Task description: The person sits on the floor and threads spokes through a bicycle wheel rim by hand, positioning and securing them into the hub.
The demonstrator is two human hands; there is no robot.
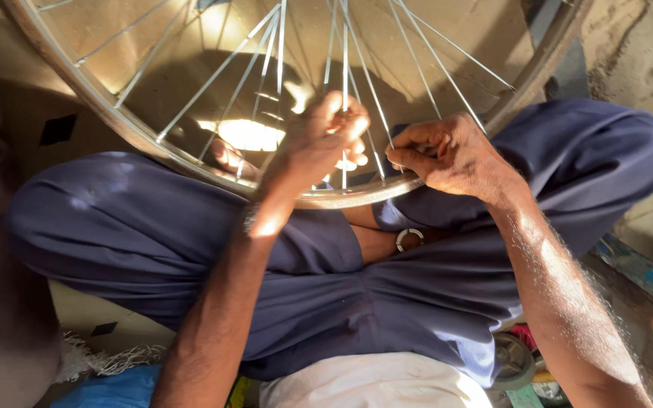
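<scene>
A person sitting cross-legged in dark blue trousers [153,234] works on a bicycle wheel [357,195] that rests across the lap, its metal rim sweeping from the upper left of the frame down through the centre and up to the upper right. The left hand [315,143], at centre frame, is closed with thumb and fingertips pinched around one of the thin spokes [344,113] just above the rim. The right hand [451,155], just right of centre, is curled tight against the rim, fingers pressed together near where a spoke meets it; whether a small tool sits inside that grip cannot be told. A small metal ring [410,238] lies on the lap just below the rim. At the lower right edge a small wheel-like part [512,361] shows, and a blue cloth [107,389] lies at lower left.

The wheel looks light for its size but stiff at the rim, which is the safest place to steady it. The spokes are thin wire, springy and easily bent sideways, and their smooth metal likely slips under bare fingers, so a pinch close to the rim end, as seen here, gives the firmest hold.
</scene>
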